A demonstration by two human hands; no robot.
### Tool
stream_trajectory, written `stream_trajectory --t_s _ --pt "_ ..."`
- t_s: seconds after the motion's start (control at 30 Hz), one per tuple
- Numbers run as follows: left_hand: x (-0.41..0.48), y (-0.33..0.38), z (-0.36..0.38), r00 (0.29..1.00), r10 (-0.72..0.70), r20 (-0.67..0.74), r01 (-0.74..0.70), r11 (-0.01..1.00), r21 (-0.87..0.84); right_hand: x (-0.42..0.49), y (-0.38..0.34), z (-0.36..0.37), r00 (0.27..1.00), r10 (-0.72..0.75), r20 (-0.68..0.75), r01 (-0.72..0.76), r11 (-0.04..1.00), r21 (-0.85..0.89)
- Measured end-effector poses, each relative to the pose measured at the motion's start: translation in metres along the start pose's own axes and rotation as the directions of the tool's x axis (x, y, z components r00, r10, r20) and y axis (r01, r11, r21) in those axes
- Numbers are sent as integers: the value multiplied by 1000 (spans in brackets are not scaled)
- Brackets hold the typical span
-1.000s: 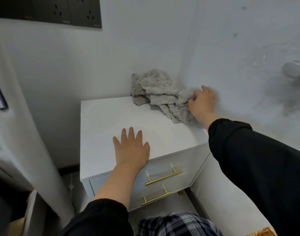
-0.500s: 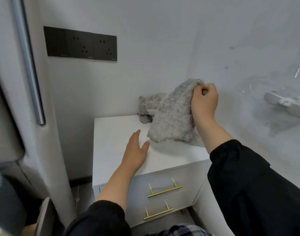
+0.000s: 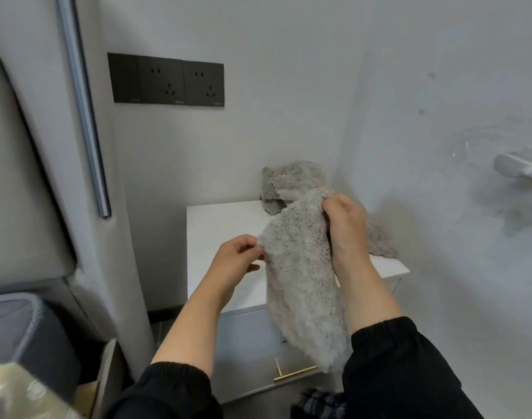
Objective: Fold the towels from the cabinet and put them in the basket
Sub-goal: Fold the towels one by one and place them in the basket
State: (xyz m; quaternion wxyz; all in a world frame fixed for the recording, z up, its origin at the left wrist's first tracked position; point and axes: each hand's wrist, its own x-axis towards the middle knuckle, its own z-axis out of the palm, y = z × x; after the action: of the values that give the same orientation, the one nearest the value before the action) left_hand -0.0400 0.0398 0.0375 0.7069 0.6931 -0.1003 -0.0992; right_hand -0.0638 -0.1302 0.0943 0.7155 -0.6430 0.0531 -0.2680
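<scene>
A grey fleecy towel (image 3: 298, 282) hangs in the air in front of the white cabinet (image 3: 222, 225), its lower end draping past the drawer front toward the brass handle (image 3: 295, 373); the right hand (image 3: 344, 225) has its fingers curled round a bunched upper corner, and the left hand (image 3: 237, 258) pinches the towel's left edge between thumb and fingertips; the rest of the towels (image 3: 288, 179) lie in a crumpled heap at the back of the cabinet top, against the wall corner. The step in hand looks like opening out the first towel, with folding not yet begun; the next move probably calls for the left hand to work along the edge to a true corner, so that the cloth can be stretched flat between both hands. A grey container (image 3: 16, 328) at the lower left may be the basket; I cannot tell for sure.
</scene>
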Motion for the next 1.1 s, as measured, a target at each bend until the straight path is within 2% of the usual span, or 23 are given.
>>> stream_trajectory --t_s 0.07,0.17,0.23,0.3,0.37,0.47,0.53,0.6,0.67,0.7,0.73,0.8,0.87,0.97,1.03,1.1 --pt "1 2 -5 1000 -4 1 4 996 -87 0 10 -6 987 75 140 -85 994 66" --pt "0 13 -12 996 -21 -88 7 988 -157 -1 17 -24 916 170 363 -202 978 53" --pt "1 19 -14 992 21 -123 -31 997 -76 -2 18 -38 862 232 450 -286 957 53" --pt "1 25 -13 987 106 -117 -92 988 123 -1 19 -51 798 317 513 -341 939 -50" --pt "0 28 -9 982 174 -75 -148 952 268 -2 20 -58 765 355 537 -318 934 -165" --pt "-5 31 -1 979 204 11 -197 931 307 -6 24 -59 737 371 566 -314 928 -200" --pt "-7 30 5 975 215 58 -222 907 358 -7 33 -58 702 346 622 -234 937 -258" --pt "-7 28 10 969 232 89 -248 879 407 -13 38 -55 637 360 682 -134 922 -363" --pt "-7 26 14 964 238 114 -264 868 420 -16 44 -55 563 400 723 -118 905 -409" --pt "-8 25 16 965 231 127 -263 869 418 -17 46 -57 547 412 729 -126 901 -414" --pt "-7 24 16 966 220 139 -258 873 414 -17 47 -59 543 418 729 -133 899 -417" --pt "-6 21 16 969 191 153 -238 885 401 -14 46 -63 586 408 700 -133 901 -413" --pt "-4 19 12 976 144 164 -201 884 422 -10 46 -66 678 375 632 -156 914 -375" --pt "-1 15 -2 973 29 227 -153 818 554 -2 43 -70 792 338 509 -190 928 -320" --pt "0 13 -9 975 2 222 -139 785 604 -2 43 -70 810 316 494 -118 913 -390" --pt "3 9 -14 978 -3 207 -138 739 659 -3 45 -69 766 355 536 -28 851 -525"
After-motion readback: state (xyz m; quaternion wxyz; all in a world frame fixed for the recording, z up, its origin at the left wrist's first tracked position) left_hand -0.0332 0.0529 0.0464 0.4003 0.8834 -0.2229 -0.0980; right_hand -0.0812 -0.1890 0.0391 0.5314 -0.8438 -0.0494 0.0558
